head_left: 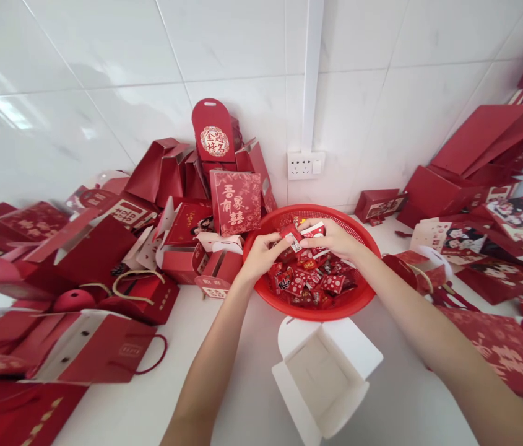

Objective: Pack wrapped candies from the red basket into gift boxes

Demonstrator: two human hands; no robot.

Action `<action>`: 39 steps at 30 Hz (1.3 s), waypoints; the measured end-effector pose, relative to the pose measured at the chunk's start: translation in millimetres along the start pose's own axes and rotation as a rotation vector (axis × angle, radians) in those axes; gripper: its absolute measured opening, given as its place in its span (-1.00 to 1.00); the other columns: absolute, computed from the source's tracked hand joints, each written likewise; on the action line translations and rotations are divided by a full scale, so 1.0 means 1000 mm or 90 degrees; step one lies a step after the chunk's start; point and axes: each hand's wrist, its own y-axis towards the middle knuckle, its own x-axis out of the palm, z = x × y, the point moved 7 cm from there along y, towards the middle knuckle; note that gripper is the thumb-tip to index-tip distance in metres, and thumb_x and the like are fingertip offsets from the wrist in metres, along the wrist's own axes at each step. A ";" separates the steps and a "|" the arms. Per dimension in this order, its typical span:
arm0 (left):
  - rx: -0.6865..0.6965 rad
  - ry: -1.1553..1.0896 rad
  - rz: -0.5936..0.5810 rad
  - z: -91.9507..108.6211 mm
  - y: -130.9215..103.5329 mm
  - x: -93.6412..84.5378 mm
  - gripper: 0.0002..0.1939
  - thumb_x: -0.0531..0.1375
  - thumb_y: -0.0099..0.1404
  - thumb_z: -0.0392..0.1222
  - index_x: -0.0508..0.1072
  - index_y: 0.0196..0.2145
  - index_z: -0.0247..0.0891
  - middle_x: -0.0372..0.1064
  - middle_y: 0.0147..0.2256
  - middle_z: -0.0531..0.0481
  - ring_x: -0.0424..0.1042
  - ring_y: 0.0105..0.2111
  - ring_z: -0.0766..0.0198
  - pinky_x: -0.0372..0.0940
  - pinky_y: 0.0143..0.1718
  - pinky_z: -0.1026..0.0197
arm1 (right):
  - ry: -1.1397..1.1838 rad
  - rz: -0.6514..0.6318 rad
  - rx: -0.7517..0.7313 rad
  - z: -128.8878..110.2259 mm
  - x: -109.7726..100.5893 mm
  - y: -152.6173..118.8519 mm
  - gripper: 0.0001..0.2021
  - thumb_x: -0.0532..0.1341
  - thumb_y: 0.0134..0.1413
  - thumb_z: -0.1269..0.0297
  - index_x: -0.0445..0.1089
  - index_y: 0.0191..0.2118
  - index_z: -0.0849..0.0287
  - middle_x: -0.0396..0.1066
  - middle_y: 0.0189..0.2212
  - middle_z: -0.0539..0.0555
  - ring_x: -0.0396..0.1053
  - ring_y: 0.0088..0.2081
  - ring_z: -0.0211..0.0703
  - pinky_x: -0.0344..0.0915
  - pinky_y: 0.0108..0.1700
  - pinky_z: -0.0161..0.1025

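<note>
Above a red plastic basket [321,313] of wrapped candies [307,282], my left hand [262,254] pinches a small red packet with a white label [293,243]. Beside it, my right hand [330,238] holds a red and white packet [314,235] between thumb and fingers. The two packets are close together, near the back half of the basket. An open white box [321,378] stands on the table in front of the basket, its flaps spread and its inside showing no contents.
Red gift boxes and bags [112,347] crowd the left side, some with rope handles. More red boxes [502,272] are piled on the right. An upright red box [236,201] stands behind the basket's left edge. A socket [306,166] is on the tiled wall.
</note>
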 end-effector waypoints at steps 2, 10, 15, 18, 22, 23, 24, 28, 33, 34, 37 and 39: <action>0.010 0.004 0.037 0.000 0.000 -0.005 -0.54 0.40 0.06 0.21 0.56 -0.51 -0.31 0.40 -0.52 0.06 0.30 -0.45 0.31 0.22 -0.35 0.27 | 0.006 0.004 0.004 0.000 -0.001 0.001 -0.63 0.53 -0.27 0.15 0.49 -0.31 0.17 0.49 -0.47 -0.05 0.45 -0.48 -0.20 0.37 -0.38 -0.24; -0.019 -0.055 0.135 -0.003 -0.002 -0.014 -0.56 0.43 0.00 0.14 0.43 -0.61 -0.29 0.31 -0.57 0.11 0.20 -0.51 0.37 0.14 -0.45 0.31 | -0.008 0.090 -0.006 0.001 -0.019 0.003 -0.62 0.42 -0.10 -0.04 0.45 -0.31 0.17 0.54 -0.40 0.05 0.41 -0.50 -0.24 0.33 -0.44 -0.28; -0.029 -0.095 0.167 -0.006 0.000 -0.017 -0.63 0.40 -0.03 0.07 0.42 -0.59 -0.26 0.31 -0.58 0.12 0.26 -0.50 0.35 0.19 -0.42 0.31 | -0.289 0.155 0.016 0.013 -0.034 0.007 -0.72 0.16 0.22 0.03 0.41 -0.19 0.14 0.56 -0.35 0.09 0.48 -0.44 -0.18 0.40 -0.38 -0.25; -0.036 -0.118 0.180 -0.008 0.001 -0.019 -0.67 0.38 -0.03 0.05 0.43 -0.55 -0.25 0.32 -0.57 0.12 0.26 -0.51 0.34 0.21 -0.44 0.31 | -0.421 0.173 0.042 0.021 -0.043 0.008 -0.89 0.19 0.21 0.26 0.42 -0.22 0.14 0.56 -0.36 0.09 0.51 -0.37 -0.11 0.41 -0.26 -0.20; -0.037 -0.134 0.197 -0.010 0.001 -0.021 -0.71 0.36 -0.03 0.00 0.40 -0.56 -0.25 0.33 -0.55 0.13 0.26 -0.52 0.37 0.19 -0.48 0.33 | -0.607 0.156 0.075 0.025 -0.049 0.006 -0.87 0.25 0.03 0.51 0.47 -0.29 0.16 0.56 -0.23 0.20 0.49 -0.06 0.14 0.33 0.01 -0.03; -0.038 -0.134 0.197 -0.010 0.001 -0.021 -0.71 0.36 -0.03 -0.01 0.40 -0.56 -0.25 0.33 -0.55 0.13 0.26 -0.52 0.37 0.19 -0.48 0.33 | -0.642 0.142 0.082 0.025 -0.048 0.005 -0.82 0.25 0.01 0.55 0.49 -0.27 0.18 0.56 -0.17 0.24 0.47 0.00 0.20 0.30 0.04 0.00; -0.040 -0.134 0.197 -0.011 0.001 -0.021 -0.72 0.36 -0.02 -0.02 0.40 -0.56 -0.25 0.34 -0.55 0.13 0.26 -0.52 0.37 0.19 -0.48 0.33 | -0.670 0.123 0.085 0.025 -0.046 0.005 -0.76 0.24 0.00 0.58 0.50 -0.22 0.18 0.55 -0.12 0.27 0.44 0.04 0.22 0.28 0.06 0.01; -0.042 -0.127 0.193 -0.012 0.001 -0.021 -0.74 0.37 0.00 -0.04 0.45 -0.52 -0.26 0.37 -0.51 0.12 0.28 -0.50 0.38 0.20 -0.48 0.35 | -0.713 -0.042 0.072 0.030 -0.020 0.005 -0.69 0.25 0.00 0.61 0.54 -0.16 0.16 0.57 -0.10 0.16 0.48 0.01 0.07 0.28 0.07 -0.14; -0.045 -0.120 0.184 -0.013 0.002 -0.020 -0.70 0.39 -0.03 -0.01 0.43 -0.53 -0.26 0.35 -0.52 0.13 0.27 -0.50 0.38 0.21 -0.46 0.34 | -0.690 -0.273 0.087 0.044 0.012 -0.002 -0.69 0.43 -0.10 0.41 0.57 -0.14 0.14 0.60 -0.18 0.05 0.53 -0.13 -0.03 0.34 -0.03 -0.26; -0.046 -0.119 0.182 -0.013 0.002 -0.020 -0.69 0.40 -0.03 0.00 0.43 -0.53 -0.26 0.35 -0.52 0.13 0.27 -0.50 0.38 0.21 -0.45 0.34 | -0.695 -0.300 0.097 0.047 0.015 -0.003 -0.59 0.46 -0.14 0.38 0.56 -0.07 0.16 0.59 -0.12 0.09 0.52 -0.10 0.01 0.34 -0.03 -0.24; -0.048 -0.109 0.178 -0.013 0.002 -0.019 -0.69 0.39 -0.03 0.02 0.43 -0.52 -0.26 0.35 -0.52 0.13 0.28 -0.48 0.36 0.22 -0.42 0.32 | -0.715 -0.364 0.120 0.054 0.020 -0.007 -0.34 0.51 -0.21 0.30 0.48 0.13 0.20 0.50 0.06 0.21 0.47 0.02 0.12 0.33 0.03 -0.18; -0.049 -0.097 0.175 -0.012 0.002 -0.019 -0.68 0.38 -0.02 0.03 0.43 -0.52 -0.25 0.33 -0.53 0.13 0.30 -0.47 0.34 0.23 -0.41 0.31 | -0.718 -0.393 0.119 0.056 0.024 -0.007 -0.23 0.51 -0.23 0.26 0.41 0.21 0.18 0.44 0.13 0.24 0.44 0.07 0.16 0.31 0.07 -0.16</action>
